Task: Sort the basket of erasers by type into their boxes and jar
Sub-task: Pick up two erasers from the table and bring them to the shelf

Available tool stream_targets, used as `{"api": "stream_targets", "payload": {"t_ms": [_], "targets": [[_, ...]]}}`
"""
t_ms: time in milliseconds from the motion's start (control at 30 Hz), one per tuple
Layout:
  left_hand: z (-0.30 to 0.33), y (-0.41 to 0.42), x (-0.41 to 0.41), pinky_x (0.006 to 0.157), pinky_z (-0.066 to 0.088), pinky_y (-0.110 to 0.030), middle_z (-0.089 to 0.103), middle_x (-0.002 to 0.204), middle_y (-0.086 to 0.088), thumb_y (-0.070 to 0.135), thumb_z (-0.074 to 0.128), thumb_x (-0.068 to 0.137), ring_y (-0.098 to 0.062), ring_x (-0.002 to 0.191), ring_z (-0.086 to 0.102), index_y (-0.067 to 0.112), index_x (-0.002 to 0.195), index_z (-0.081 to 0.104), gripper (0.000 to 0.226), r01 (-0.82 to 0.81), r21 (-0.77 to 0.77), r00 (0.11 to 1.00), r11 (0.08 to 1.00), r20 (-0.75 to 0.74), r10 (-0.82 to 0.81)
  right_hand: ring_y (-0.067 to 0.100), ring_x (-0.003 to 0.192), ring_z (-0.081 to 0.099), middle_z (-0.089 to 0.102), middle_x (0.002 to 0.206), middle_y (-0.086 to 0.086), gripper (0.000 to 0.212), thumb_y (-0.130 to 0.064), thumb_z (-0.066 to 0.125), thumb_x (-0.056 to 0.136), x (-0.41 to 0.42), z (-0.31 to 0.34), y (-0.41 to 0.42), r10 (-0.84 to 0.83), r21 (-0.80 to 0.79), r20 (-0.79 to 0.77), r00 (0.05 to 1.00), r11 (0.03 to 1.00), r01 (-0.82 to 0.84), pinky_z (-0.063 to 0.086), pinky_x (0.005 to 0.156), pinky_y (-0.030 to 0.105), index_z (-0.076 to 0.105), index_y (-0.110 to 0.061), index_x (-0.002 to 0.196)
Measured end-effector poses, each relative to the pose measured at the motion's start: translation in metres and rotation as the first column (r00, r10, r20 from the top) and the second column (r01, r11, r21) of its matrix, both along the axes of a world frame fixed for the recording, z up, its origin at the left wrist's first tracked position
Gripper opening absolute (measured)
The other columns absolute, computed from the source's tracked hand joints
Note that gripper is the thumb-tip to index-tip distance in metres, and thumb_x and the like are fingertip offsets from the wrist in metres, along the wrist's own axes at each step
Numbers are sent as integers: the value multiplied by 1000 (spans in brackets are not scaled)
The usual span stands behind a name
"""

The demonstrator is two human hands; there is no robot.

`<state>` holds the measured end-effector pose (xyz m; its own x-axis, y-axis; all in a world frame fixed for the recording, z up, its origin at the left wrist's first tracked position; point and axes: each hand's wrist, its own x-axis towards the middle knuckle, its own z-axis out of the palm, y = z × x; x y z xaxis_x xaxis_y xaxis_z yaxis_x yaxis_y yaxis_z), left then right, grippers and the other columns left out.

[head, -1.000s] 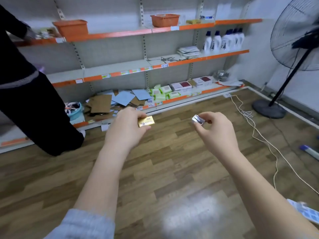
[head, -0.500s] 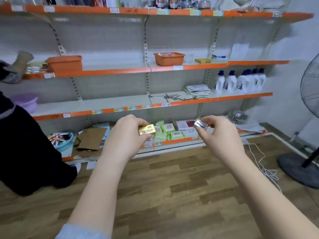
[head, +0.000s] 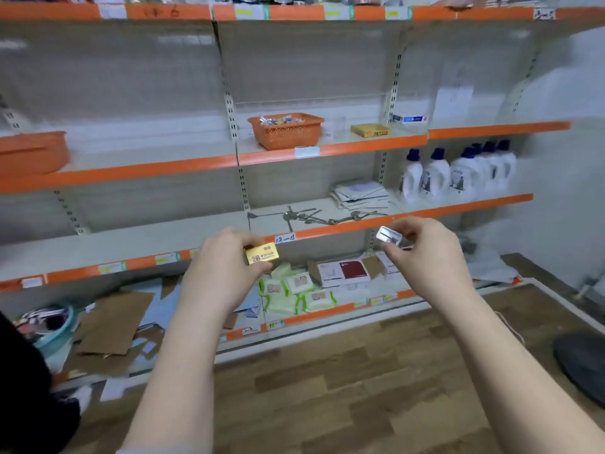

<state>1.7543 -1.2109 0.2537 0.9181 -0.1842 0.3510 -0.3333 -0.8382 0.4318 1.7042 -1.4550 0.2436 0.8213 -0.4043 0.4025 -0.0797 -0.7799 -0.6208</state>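
My left hand (head: 222,267) pinches a yellow wrapped eraser (head: 262,253) marked 2B, held out in front of the shelving. My right hand (head: 425,253) pinches a small white-wrapped eraser (head: 388,236) at about the same height. On the shelf above stands the orange basket (head: 285,135) with several wrapped erasers in it. To its right sit a clear jar (head: 334,127), faint against the wall, a flat yellow box (head: 370,130) and, further back, a white and blue box (head: 411,118). Both hands are well below and in front of that shelf.
White detergent bottles (head: 458,173) and a stack of packets (head: 360,194) fill the shelf under the boxes, with metal spoons (head: 314,217) beside them. Wipes packs (head: 294,290) and cardboard (head: 111,322) lie on the bottom shelf. Another orange tub (head: 31,152) stands left. A person in black (head: 26,404) is at lower left.
The view has tilted up from the floor to the shelving, and I have come closer to it. Both hands keep their erasers and stay held out in front.
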Motion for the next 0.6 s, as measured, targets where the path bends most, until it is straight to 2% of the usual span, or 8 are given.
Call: {"api": "stream_targets", "payload": {"t_ms": [167, 300, 400, 600], "targets": [[5, -67, 124, 75, 38, -29, 60, 106, 5, 29, 72, 79, -16, 103, 52, 28, 100, 67, 22, 43, -24, 998, 999, -49, -45, 18, 98, 59, 67, 98, 0, 15, -19, 67, 84, 101, 19, -62, -61, 34, 9, 998, 998, 61, 47, 75, 32, 69, -20, 99], [10, -122, 204, 78, 41, -30, 56, 93, 8, 31, 72, 79, -16, 99, 53, 26, 98, 67, 21, 79, -53, 996, 995, -35, -81, 11, 87, 59, 65, 85, -7, 12, -24, 67, 85, 167, 27, -113, -72, 45, 39, 997, 997, 70, 40, 69, 25, 69, -20, 95], [10, -164, 253, 73, 40, -29, 49, 82, 14, 33, 71, 79, -14, 93, 52, 27, 95, 66, 17, 107, -45, 994, 993, -25, -108, 10, 87, 60, 66, 88, -7, 20, -32, 67, 85, 218, 22, -149, -64, 50, 58, 996, 997, 61, 39, 70, 22, 70, -19, 101], [1, -237, 343, 78, 45, -32, 58, 92, 7, 32, 72, 79, -12, 88, 55, 27, 97, 68, 19, 77, -62, 997, 995, -21, -78, 3, 74, 50, 64, 98, -5, 26, -27, 68, 85, 329, 3, -231, 1, 63, 82, 997, 998, -6, 36, 71, 20, 68, -16, 108]]}}
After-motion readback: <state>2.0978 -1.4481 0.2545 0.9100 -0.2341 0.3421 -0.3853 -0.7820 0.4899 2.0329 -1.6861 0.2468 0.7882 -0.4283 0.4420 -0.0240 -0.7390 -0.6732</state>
